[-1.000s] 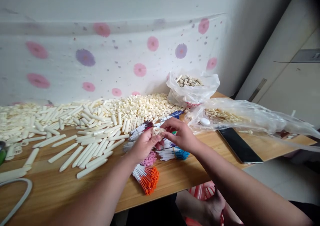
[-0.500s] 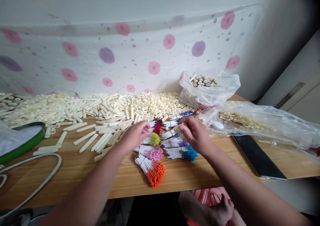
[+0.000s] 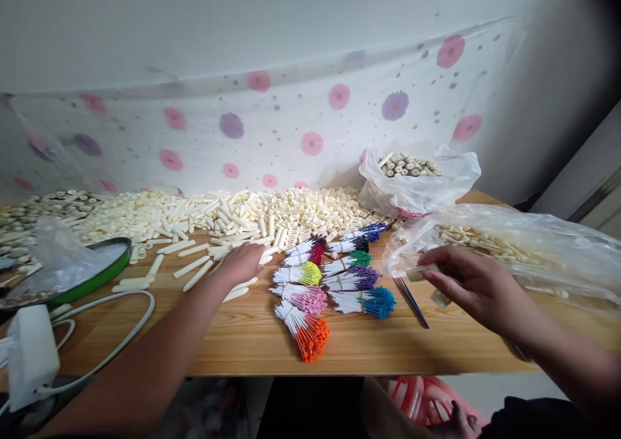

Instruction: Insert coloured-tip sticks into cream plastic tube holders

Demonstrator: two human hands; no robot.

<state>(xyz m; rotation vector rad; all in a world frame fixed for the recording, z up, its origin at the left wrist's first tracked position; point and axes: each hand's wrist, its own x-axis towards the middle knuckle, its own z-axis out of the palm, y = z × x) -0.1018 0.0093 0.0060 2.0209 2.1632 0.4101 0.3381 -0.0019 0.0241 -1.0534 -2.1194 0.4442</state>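
My left hand reaches down among the loose cream plastic tubes, with its fingertips hidden beneath it. Off to the right, my right hand pinches a short cream tube piece between thumb and forefinger. A second pale piece shows below the thumb. Two columns of banded white sticks with coloured tips lie between the hands, among them an orange bundle, a pink bundle, a yellow bundle, a blue bundle and a purple bundle.
A heap of cream plastic parts runs along the back. White bags of parts, one upright and one flat, stand right. Thin dark-blue tweezers-like prongs lie nearby. A green-rimmed tray and white cable are left.
My left hand has moved left from the bundles to the loose tubes. The right hand has drawn away rightward with a tube piece, and its arm now covers the black flat device.
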